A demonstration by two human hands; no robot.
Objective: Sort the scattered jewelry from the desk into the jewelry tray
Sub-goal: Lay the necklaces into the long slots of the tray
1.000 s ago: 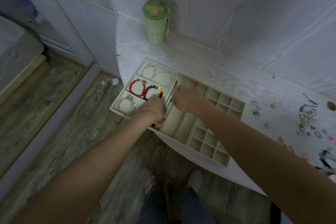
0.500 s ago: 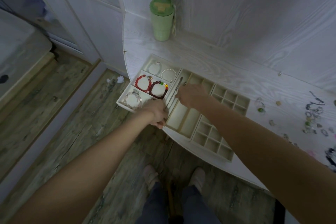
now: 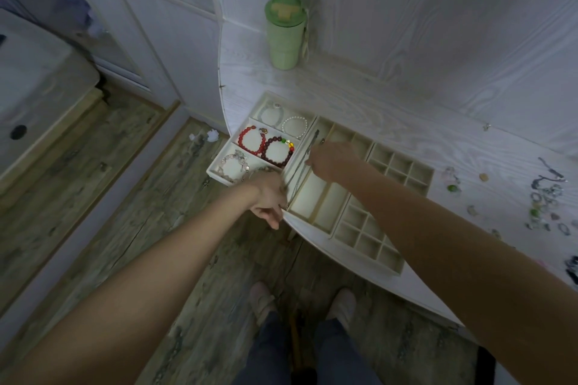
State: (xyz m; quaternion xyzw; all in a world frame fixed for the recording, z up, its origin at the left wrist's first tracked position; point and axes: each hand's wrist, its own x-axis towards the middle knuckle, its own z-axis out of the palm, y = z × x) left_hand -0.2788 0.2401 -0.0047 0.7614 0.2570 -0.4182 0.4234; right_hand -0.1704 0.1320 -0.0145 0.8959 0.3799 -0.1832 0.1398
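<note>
both your hands are at the jewelry tray (image 3: 416, 169), laying a thin chain (image 3: 308, 155) into its long narrow slot.

your left hand (image 3: 269, 197) sits at the desk's (image 3: 359, 97) front edge, fingers curled and pinching the chain's near end. your right hand (image 3: 331, 159) hovers over the tray's middle, fingers curled on the chain farther along. the tray lies at the desk's left end, overhanging the front edge; its left compartments hold a red bead bracelet (image 3: 250, 142), a dark bead bracelet (image 3: 278, 151) and a pearl bracelet (image 3: 294, 126). scattered jewelry (image 3: 544, 197) lies near the right edge. a green cup (image 3: 284, 34) stands at the back left corner.
</note>
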